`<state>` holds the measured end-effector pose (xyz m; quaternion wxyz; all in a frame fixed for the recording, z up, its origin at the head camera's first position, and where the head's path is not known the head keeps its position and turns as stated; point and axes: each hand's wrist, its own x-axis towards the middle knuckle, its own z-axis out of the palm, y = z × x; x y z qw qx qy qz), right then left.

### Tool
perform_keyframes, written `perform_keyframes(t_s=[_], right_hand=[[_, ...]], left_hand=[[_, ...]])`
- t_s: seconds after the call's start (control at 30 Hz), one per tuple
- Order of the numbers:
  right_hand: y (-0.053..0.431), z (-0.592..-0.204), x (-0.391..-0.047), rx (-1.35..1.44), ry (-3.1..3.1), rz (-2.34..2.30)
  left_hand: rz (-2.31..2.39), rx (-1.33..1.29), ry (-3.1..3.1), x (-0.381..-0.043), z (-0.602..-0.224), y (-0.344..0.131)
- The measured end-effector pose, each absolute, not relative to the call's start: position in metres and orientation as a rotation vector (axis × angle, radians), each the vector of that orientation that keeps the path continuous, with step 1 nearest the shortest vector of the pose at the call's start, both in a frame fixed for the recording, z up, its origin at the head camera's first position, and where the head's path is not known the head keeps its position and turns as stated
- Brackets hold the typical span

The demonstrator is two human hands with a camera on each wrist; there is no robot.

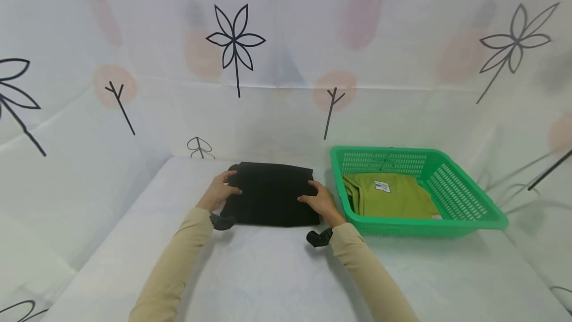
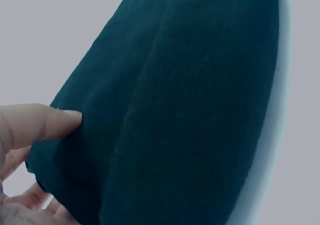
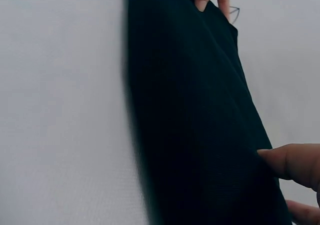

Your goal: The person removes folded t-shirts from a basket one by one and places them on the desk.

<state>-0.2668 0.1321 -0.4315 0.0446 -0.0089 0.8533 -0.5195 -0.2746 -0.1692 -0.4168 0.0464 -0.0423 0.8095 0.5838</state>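
Observation:
A dark folded cloth (image 1: 270,195), near black in the head view and deep teal in the left wrist view, lies toward the back of the white table. My left hand (image 1: 219,192) grips its left side, thumb on top and fingers at the edge. On the opposite side my right hand (image 1: 321,201) pinches the cloth between thumb and fingers. The left wrist view has the left thumb (image 2: 47,121) pressing the cloth's upper face, with the other fingers partly behind it. In the right wrist view the right thumb (image 3: 290,162) lies on the cloth's edge.
To the right stands a green plastic basket (image 1: 415,228) with slotted walls. Inside it lies a folded olive-green cloth (image 1: 402,198) with a white label (image 1: 382,186). A white curtain (image 1: 286,48) with plant drawings hangs behind and at the sides.

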Motion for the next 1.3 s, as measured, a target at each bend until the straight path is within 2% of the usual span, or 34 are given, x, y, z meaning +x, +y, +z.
perform_keyframes(t_s=[0.27,0.63,0.87,1.07,1.3], right_hand=[[0.130,-0.432,-0.262,-0.158,2.829,-1.515],[0.126,-0.425,-0.255,-0.556,3.085,-1.451],[0.124,-0.416,-0.245,-0.729,3.255,-1.249],[0.125,-0.407,-0.233,-0.883,3.395,-1.048],[0.131,-0.400,-0.223,-1.007,3.335,-1.171]], left_hand=[[1.552,-0.191,2.731,-0.267,-0.413,-0.167],[1.190,-0.037,3.081,-0.253,-0.411,-0.171],[0.948,-0.040,3.172,-0.248,-0.404,-0.166],[0.847,0.082,3.240,-0.240,-0.398,-0.162],[0.774,0.231,3.320,-0.229,-0.389,-0.159]])
